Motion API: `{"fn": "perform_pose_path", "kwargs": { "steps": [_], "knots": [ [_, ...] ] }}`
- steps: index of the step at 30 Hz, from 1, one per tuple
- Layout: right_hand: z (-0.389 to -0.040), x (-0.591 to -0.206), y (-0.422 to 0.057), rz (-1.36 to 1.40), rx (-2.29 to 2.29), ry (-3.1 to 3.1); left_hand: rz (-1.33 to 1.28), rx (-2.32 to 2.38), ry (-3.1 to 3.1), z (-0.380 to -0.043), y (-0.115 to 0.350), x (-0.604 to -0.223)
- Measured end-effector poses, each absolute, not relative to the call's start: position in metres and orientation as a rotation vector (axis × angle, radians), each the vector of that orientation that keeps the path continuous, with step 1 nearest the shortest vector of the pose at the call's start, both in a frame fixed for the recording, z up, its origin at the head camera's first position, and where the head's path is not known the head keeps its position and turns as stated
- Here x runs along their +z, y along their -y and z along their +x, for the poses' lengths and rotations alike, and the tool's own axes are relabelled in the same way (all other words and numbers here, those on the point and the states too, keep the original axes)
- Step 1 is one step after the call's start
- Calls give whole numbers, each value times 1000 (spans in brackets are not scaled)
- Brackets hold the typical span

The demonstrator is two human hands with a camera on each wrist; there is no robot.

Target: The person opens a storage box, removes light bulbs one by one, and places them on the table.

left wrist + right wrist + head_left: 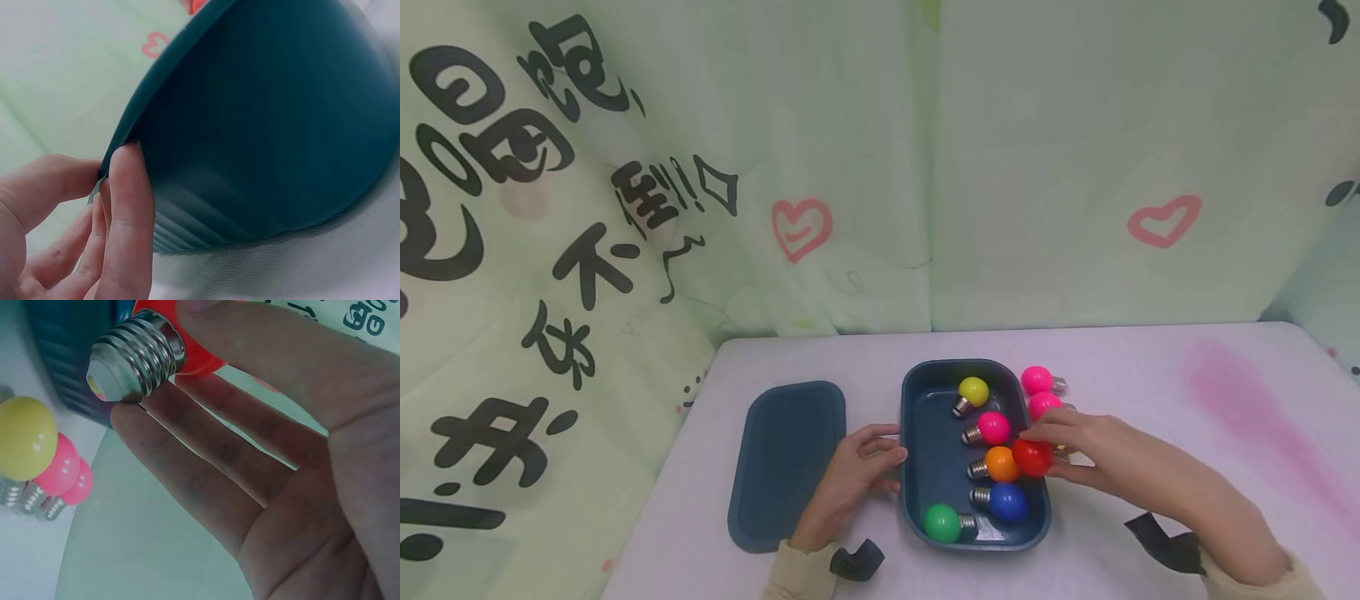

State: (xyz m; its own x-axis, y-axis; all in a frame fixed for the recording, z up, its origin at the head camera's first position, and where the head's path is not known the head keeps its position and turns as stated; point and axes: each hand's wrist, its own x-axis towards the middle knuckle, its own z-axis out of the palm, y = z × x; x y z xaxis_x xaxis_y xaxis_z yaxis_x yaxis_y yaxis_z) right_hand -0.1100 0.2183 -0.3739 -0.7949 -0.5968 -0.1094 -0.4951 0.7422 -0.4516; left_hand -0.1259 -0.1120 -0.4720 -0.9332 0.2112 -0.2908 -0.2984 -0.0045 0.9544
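Note:
My right hand pinches a red light bulb between thumb and fingers, above the right rim of a dark blue tray. In the right wrist view the metal screw base of this bulb points away from the palm. At the tray's left rim, my left hand grips the edge between thumb and fingers. Inside the tray lie a yellow bulb, a pink bulb, an orange bulb, a blue bulb and a green bulb.
A flat dark blue lid lies left of the tray. Beyond the tray's right side are two pink bulbs and, partly hidden by my right hand, a yellow bulb. A printed curtain hangs behind the white table.

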Motion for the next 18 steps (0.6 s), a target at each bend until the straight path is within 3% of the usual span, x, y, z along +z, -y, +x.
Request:
{"fn": "perform_pose_path", "kwargs": {
  "steps": [18],
  "knots": [
    [-106, -387, -243, -747, -527, -2743, -96, 2000, -1924, -126, 112, -472]
  ]
}}
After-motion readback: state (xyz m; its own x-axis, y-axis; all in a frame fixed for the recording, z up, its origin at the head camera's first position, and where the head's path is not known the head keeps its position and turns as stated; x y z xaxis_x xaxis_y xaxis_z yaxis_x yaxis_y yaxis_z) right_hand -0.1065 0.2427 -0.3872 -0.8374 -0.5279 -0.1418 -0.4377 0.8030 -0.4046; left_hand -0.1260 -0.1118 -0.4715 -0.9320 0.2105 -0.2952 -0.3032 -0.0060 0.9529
